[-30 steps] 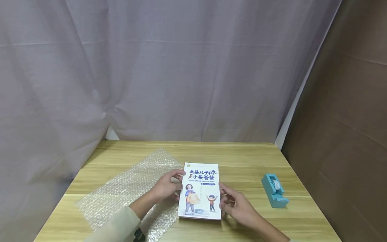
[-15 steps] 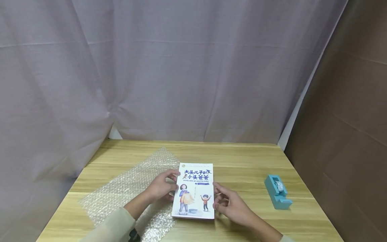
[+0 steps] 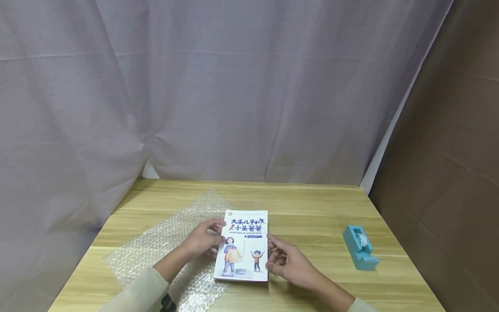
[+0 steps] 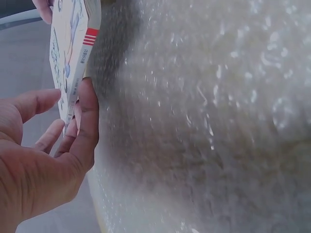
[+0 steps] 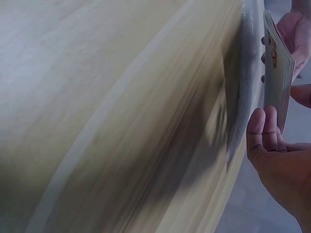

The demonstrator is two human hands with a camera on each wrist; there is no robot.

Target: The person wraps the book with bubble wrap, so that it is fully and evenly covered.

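Both hands hold a white book (image 3: pixel 241 247) with blue title characters and drawn figures on its cover. My left hand (image 3: pixel 203 238) grips its left edge, thumb on the cover side and fingers beneath. The right hand (image 3: pixel 290 262) pinches the opposite edge. In the left wrist view the spine of the book (image 4: pixel 80 73) shows red stripes, and the fingers (image 4: pixel 87 126) curl behind it. Seen from the right wrist, the book (image 5: pixel 279 73) is raised off the table. A sheet of bubble wrap (image 3: pixel 156 242) lies under the left forearm, and the book overlaps its right part.
A blue tape dispenser (image 3: pixel 359 249) with a clear roll stands on the right of the wooden table (image 3: pixel 312 203). Grey cloth (image 3: pixel 218 95) hangs behind the table, and a brown panel (image 3: pixel 448 164) rises along its right side.
The book has moved left in both hands, farther over the bubble wrap. The head view has shifted slightly, so the tape dispenser appears a little farther right.
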